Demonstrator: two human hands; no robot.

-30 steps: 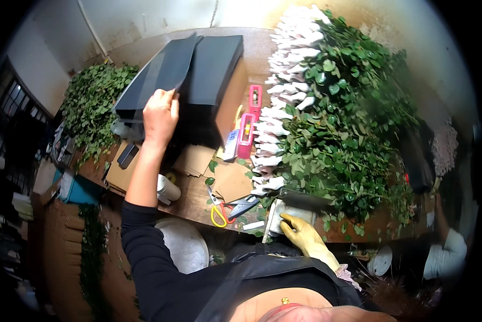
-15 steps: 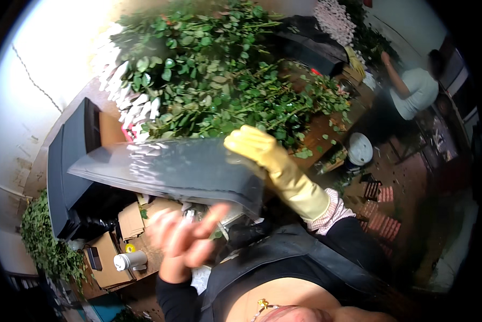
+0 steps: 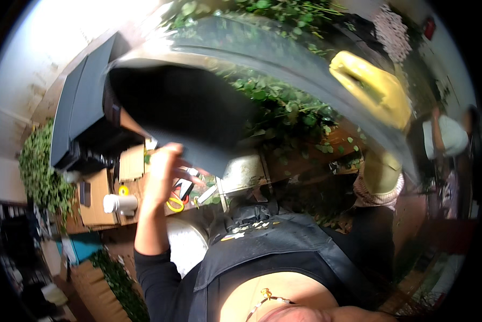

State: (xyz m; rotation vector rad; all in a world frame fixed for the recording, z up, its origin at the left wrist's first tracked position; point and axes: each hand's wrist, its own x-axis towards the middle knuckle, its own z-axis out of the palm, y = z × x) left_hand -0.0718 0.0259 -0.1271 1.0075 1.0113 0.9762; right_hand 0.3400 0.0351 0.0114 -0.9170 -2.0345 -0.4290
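A large clear plastic sheet arcs across the upper view, blurred by motion. My right hand, in a long yellow rubber glove, is closed on its far edge; part of the glove's cuff shows through the plastic. Under the arc a dark sheet hangs apart from the clear one, also smeared. My bare left hand is at the dark sheet's lower edge, thumb and forefinger pinched there and the other fingers spread below. Whether the two sheets join at the left is unclear. Leafy green stems lie behind them.
A black stack of sheets stands at the left. Near it lie cardboard, a dark phone, a white lidded cup and yellow-handled scissors. More foliage hangs at far left. A co-worker stands at right.
My gloved right hand has moved right, taking the clear sheet along. The dark layer has come apart from it. My left hand has gone from spread fingers to the dark sheet's edge.
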